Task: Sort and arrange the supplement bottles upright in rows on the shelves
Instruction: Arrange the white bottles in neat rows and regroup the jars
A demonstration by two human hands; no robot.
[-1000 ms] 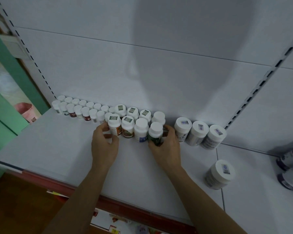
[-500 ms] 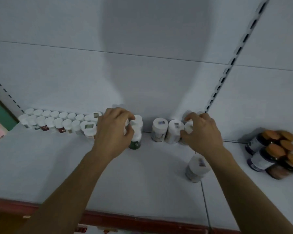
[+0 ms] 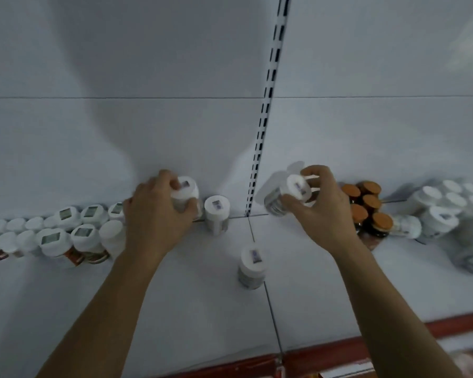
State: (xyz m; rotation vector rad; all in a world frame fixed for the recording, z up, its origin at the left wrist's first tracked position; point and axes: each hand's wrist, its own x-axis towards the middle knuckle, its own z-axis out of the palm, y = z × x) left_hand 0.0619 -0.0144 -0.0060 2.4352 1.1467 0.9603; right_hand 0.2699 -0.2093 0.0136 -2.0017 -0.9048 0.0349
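Note:
My left hand (image 3: 159, 214) grips a white-capped bottle (image 3: 186, 192) against the back wall, at the right end of two rows of white-capped bottles (image 3: 66, 236). My right hand (image 3: 322, 205) holds another white-capped bottle (image 3: 287, 195), lifted and tilted, blurred by motion, just right of the slotted upright (image 3: 260, 143). One white bottle (image 3: 216, 215) stands between my hands by the wall. Another (image 3: 252, 267) stands alone further forward on the white shelf (image 3: 175, 309).
A cluster of dark bottles with orange caps (image 3: 366, 208) sits right of my right hand. Beyond it lie and stand several larger white bottles (image 3: 445, 214). The shelf's red front edge (image 3: 325, 350) runs along the bottom.
The view has swung right. My left hand moved from the green-labelled bottle to a white-capped one by the wall. My right hand picked up a bottle and carried it right, past the upright.

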